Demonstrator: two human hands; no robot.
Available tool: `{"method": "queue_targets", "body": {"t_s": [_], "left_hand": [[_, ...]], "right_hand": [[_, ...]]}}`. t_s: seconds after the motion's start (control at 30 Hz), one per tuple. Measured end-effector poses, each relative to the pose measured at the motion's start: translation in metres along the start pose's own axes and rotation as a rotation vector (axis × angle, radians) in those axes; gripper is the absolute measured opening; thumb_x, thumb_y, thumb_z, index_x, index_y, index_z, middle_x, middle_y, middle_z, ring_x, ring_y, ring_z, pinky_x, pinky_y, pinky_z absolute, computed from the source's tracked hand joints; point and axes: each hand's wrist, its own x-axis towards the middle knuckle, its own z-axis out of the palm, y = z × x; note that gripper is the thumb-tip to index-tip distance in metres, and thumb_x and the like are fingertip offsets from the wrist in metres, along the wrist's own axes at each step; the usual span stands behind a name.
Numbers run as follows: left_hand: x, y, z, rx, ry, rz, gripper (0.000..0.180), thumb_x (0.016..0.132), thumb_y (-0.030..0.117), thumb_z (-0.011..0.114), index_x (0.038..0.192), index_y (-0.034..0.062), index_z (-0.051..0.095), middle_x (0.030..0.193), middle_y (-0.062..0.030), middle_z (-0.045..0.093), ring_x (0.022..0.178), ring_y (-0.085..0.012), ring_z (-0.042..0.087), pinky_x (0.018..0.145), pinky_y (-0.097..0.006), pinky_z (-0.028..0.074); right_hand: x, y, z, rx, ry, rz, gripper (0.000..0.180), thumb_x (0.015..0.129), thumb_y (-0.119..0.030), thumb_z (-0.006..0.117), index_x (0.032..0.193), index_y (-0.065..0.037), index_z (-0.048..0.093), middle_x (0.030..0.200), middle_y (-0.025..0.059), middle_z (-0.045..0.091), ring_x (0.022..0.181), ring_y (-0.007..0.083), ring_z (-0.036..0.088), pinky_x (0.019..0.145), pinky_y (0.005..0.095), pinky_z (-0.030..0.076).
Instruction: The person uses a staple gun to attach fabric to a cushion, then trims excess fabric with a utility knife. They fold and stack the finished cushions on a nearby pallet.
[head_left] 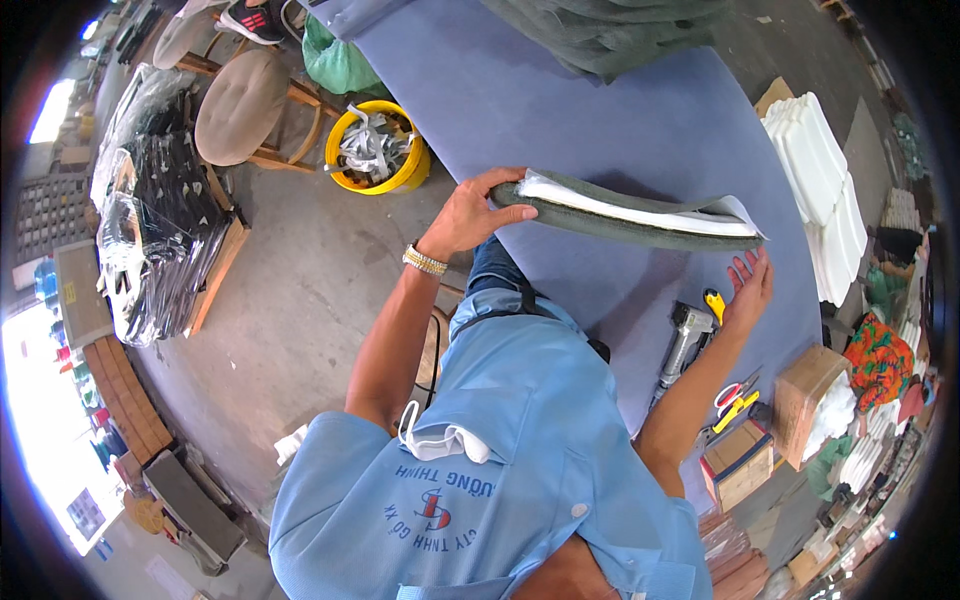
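Closest to me, both hands work over the blue-grey felt-covered table (pixel 600 110). I see my left hand (pixel 470 215) gripping the left end of a long grey-green padded panel with a white layer (pixel 640 212), its long axis running left to right. My right hand (pixel 748 290) is spread open just under its right end; whether it touches is unclear. A silver staple gun (pixel 685 340) lies near.

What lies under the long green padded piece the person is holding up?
Under the green padded piece is the blue-grey table covering, in its shadow. The right hand reaches below its far end; the left hand grips the near end. Anything directly beneath is hidden.
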Motion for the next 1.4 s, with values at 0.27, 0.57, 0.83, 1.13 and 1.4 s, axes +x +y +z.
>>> {"method": "queue_targets", "body": {"t_s": [0.27, 0.57, 0.83, 1.13, 1.4], "left_hand": [[-0.001, 0.006, -0.002, 0.062, 0.011, 0.047, 0.057, 0.087, 0.031, 0.082, 0.130, -0.0009, 0.064, 0.128, -0.0141, 0.070, 0.105, -0.0275, 0.069, 0.088, -0.039, 0.055], [-0.011, 0.016, -0.003, 0.022, 0.049, 0.003, 0.043, 0.088, 0.020, 0.080, 0.125, 0.0003, 0.069, 0.124, -0.0163, 0.072, 0.098, -0.0266, 0.072, 0.073, -0.037, 0.058], [-0.010, 0.003, 0.006, -0.091, 0.075, 0.121, 0.035, 0.085, 0.002, 0.081, 0.118, -0.0020, 0.070, 0.126, -0.0138, 0.072, 0.137, -0.0279, 0.055, 0.091, -0.039, 0.062], [0.035, -0.016, -0.004, -0.185, -0.121, 0.222, 0.025, 0.088, -0.003, 0.076, 0.113, -0.0018, 0.071, 0.133, -0.0178, 0.068, 0.149, -0.0291, 0.040, 0.109, -0.042, 0.051], [0.040, -0.008, -0.011, 0.161, 0.039, 0.109, 0.030, 0.083, 0.013, 0.079, 0.111, 0.0025, 0.074, 0.133, -0.0197, 0.069, 0.117, -0.0296, 0.069, 0.091, -0.037, 0.058]], "right_hand": [[-0.124, -0.083, 0.107, -0.289, -0.386, -0.755, 0.028, 0.094, -0.015, 0.073, 0.121, -0.007, 0.071, 0.119, 0.0109, 0.072, 0.109, 0.0242, 0.068, 0.096, 0.0368, 0.053], [-0.131, -0.099, 0.215, -0.603, -1.151, -0.870, 0.030, 0.081, -0.012, 0.076, 0.111, -0.012, 0.073, 0.104, 0.0112, 0.074, 0.096, 0.0359, 0.069, 0.081, 0.0468, 0.053], [-0.129, -0.090, 0.216, -0.658, -1.124, -0.778, 0.021, 0.084, -0.013, 0.072, 0.105, -0.013, 0.073, 0.092, 0.0127, 0.074, 0.086, 0.0376, 0.070, 0.073, 0.0485, 0.053], [-0.134, -0.069, 0.216, -0.587, -0.958, -0.786, 0.021, 0.084, -0.015, 0.072, 0.105, -0.011, 0.071, 0.092, 0.0118, 0.074, 0.087, 0.0366, 0.070, 0.074, 0.0494, 0.054], [-0.129, -0.051, 0.250, -0.620, -0.920, -0.822, 0.016, 0.086, -0.017, 0.071, 0.100, -0.009, 0.071, 0.094, 0.0131, 0.074, 0.089, 0.0376, 0.070, 0.074, 0.0507, 0.055]]}}
